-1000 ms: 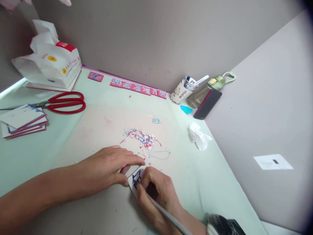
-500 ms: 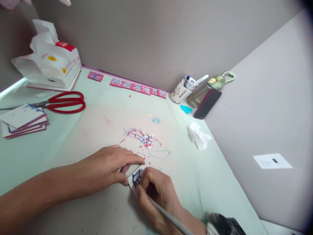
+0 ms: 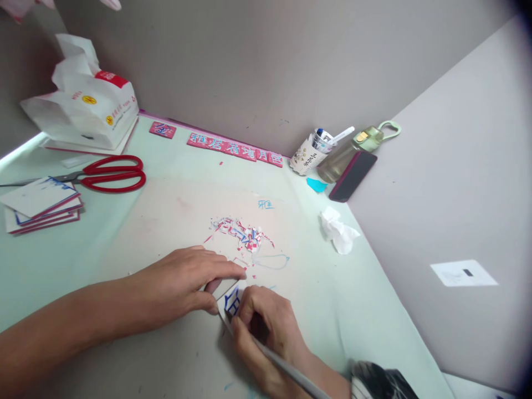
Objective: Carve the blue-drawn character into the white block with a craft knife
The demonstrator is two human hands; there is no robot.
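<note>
Card (image 3: 231, 302), small and white with a blue character drawn on it, lies flat on the pale work mat (image 3: 174, 210) near the bottom centre of the view, caught between your two hands. Your left hand (image 3: 187, 285) lies palm-down over the card's upper left part, fingers extended and pressing it to the mat; the thumb sits along the card's left edge. This is a flat press, not a closed grasp. Your right hand (image 3: 266, 327) is curled tight around a slim grey tool (image 3: 286, 368), held like a pen, with its tip set on the card's lower edge; whether it is a blade or a pen cannot be told. The tool's shaft runs back over your wrist toward the lower right.

Just beyond your left fingertips sits a heap of red, white and blue paper scraps (image 3: 243, 235), near the card but not touching it. A blue pen mark (image 3: 266, 204) shows on the mat past the heap. Crumpled tissue (image 3: 338, 231) lies to the right, well apart. At the far right corner stand a paper cup (image 3: 310, 153) with pens, a green bottle (image 3: 353, 152) and a dark phone (image 3: 352, 177) leaning against the wall. Along the back wall runs a row of red cut characters (image 3: 235, 147). To the left lie red scissors (image 3: 106, 173), a stack of cards (image 3: 39, 205) and a tissue pack (image 3: 83, 105).
</note>
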